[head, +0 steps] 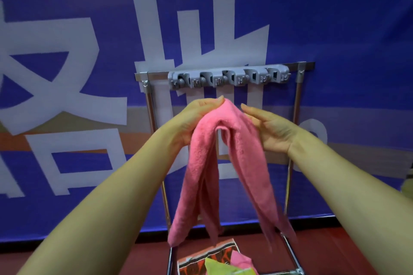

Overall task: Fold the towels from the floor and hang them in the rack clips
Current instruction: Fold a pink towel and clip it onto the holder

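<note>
Two bare forearms (111, 196) are stretching out from the bottom corners toward the rack.

Fingertips (218, 101) of the left hand (190, 123) are pinching the top of the pink towel (205, 163), right at its fold. The right hand (272, 131) is not gripping anything. Its fingers (248, 108) are lying straight and loose against the right side of the towel. I cannot tell if its thumb is tucked behind the cloth.

The pink towel is hanging down from the left fingertips in two long halves, like an upside-down V. Its ends are dangling far below both hands and are blurry, so it is probably swinging.

Just above the fingertips, the grey clips (230, 78) are sitting in a row on the top bar of the rack (152, 118). Every clip I can see is holding nothing.

Far below the fingers, more towels are lying on the floor (335, 252) between the rack's feet: a patterned towel (201, 259), a yellow-green towel (221, 267) and another bit of pink cloth (241, 259).

So the job looks like it is only starting. This towel is folded over once and is close to the clips, but it is not in one yet. Those other towels are waiting to be picked up, folded and hung.
</note>
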Action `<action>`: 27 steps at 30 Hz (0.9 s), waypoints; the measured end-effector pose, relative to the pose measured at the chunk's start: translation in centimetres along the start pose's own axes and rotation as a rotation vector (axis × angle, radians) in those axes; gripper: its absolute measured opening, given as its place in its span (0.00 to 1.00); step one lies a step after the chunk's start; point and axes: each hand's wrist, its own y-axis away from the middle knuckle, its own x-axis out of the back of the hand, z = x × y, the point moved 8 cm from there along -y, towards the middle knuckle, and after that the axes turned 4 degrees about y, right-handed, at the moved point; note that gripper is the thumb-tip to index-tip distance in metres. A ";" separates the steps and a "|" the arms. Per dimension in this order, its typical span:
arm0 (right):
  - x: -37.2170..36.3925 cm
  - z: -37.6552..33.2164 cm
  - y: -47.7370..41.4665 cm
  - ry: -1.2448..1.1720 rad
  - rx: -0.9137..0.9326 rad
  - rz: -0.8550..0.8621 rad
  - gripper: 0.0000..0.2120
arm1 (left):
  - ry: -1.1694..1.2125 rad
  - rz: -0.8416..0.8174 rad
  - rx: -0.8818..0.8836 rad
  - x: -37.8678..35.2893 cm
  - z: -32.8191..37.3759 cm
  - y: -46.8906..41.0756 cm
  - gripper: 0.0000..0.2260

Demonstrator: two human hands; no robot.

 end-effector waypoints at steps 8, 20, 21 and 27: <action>-2.4 -3.1 -2.4 0.064 0.104 -0.006 0.12 | -0.049 0.021 0.027 1.5 0.0 0.0 0.13; -3.1 -4.6 -14.2 -0.002 0.119 -0.041 0.13 | 0.049 0.167 -0.048 13.5 1.5 -3.5 0.08; -3.0 -4.9 -15.6 -0.012 0.125 -0.022 0.13 | 0.065 0.202 -0.055 14.7 1.9 -4.3 0.08; -1.5 -5.6 -24.4 -0.078 0.130 0.124 0.12 | 0.119 0.294 -0.101 21.1 3.3 -9.6 0.10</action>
